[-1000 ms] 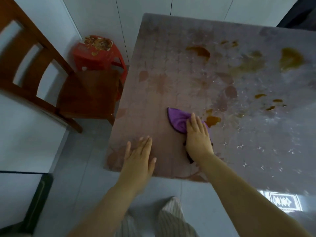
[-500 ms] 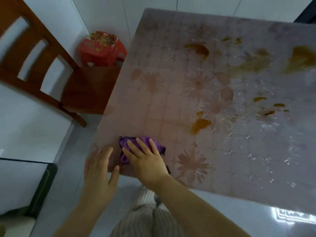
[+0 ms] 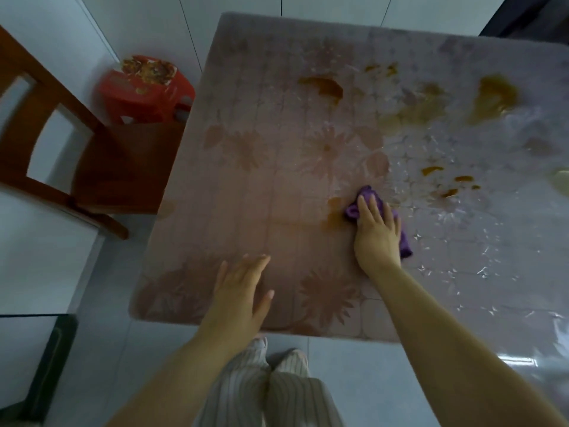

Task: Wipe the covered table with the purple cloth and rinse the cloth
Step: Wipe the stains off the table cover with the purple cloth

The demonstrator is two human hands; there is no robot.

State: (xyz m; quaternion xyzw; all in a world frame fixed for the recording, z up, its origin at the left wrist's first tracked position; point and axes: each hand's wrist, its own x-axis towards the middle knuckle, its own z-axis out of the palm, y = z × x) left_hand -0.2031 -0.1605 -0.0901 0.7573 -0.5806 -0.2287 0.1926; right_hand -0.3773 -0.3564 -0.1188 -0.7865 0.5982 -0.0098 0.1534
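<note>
The table [image 3: 252, 186] wears a pinkish flowered cover under clear plastic. Brown sauce stains [image 3: 323, 86] lie across its far and right parts, and one smear [image 3: 334, 211] sits just left of the cloth. My right hand [image 3: 377, 232] presses flat on the purple cloth [image 3: 366, 195] near the table's middle; the cloth shows above my fingers and at the right of my palm. My left hand [image 3: 243, 291] rests flat on the cover near the front edge, fingers together, holding nothing.
A brown wooden chair [image 3: 101, 161] stands at the table's left side. Behind it is a red plastic stool [image 3: 147, 90] with a stained top. Grey tiled floor runs around the table. My striped trouser legs [image 3: 264, 392] are below the front edge.
My right hand has slid the cloth from the front left corner up and right to the smear near the middle. My left hand has shifted right along the front edge.
</note>
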